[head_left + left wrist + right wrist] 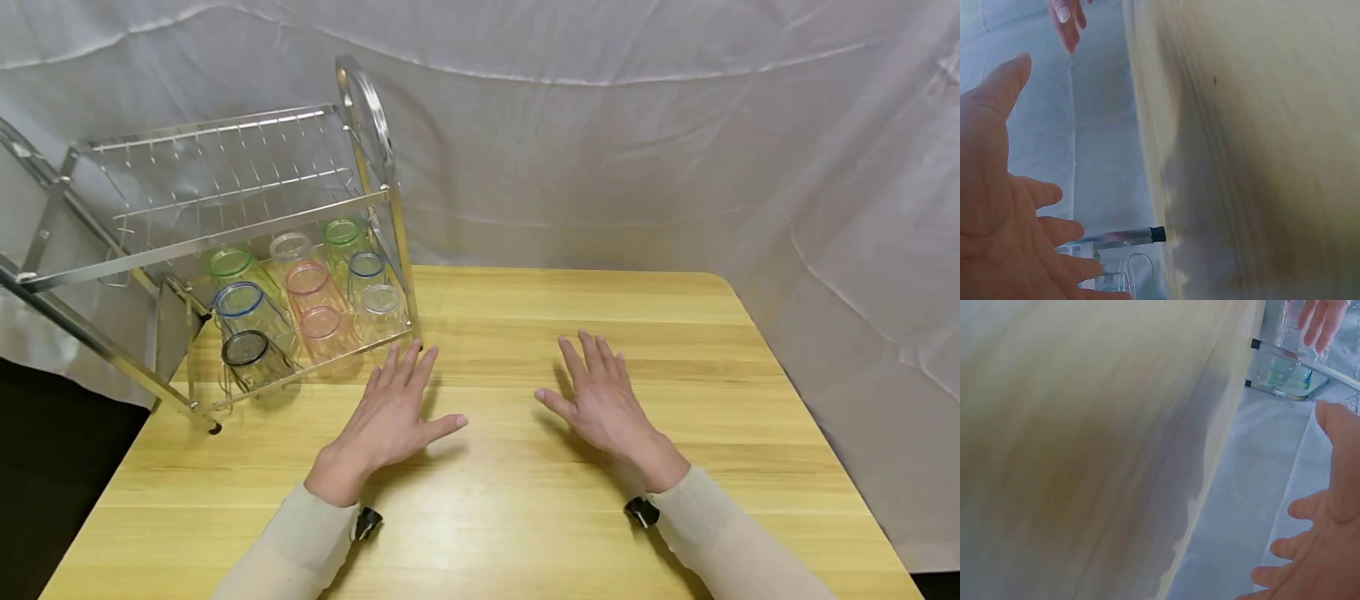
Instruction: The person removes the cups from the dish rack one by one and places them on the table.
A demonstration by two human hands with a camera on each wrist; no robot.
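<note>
Nearest the camera, your left pale fabric sleeve (288, 542) and right pale fabric sleeve (738, 533) come in from the bottom edge of the frame. Behind everything, a creased whitish cloth backdrop (570, 158) spans the top and right of the frame. Below it, your yellow wood-grain table (495, 533) spreads across the middle and bottom, its far right corner rounded. At the left stands a two-tier silver metal rack (217, 237) with a wire upper shelf and a looped end frame.

Your left hand (386, 425) is wide, left of centre, fingers straight and spread; its fingertips lie near the rack's front right corner, and you cannot tell whether they touch it. Your right hand (603, 408) is wide too, right of centre, well apart from the rack.

On the rack's lower tier, at left in the frame, nine see-through glass mugs (311, 292) with green, clear, blue, pink and black rings stand in three rows; the black-ringed glass mug (255, 362) is at front left. Smallest are the small black devices (368, 523) at your cuffs, one on each inner side.
</note>
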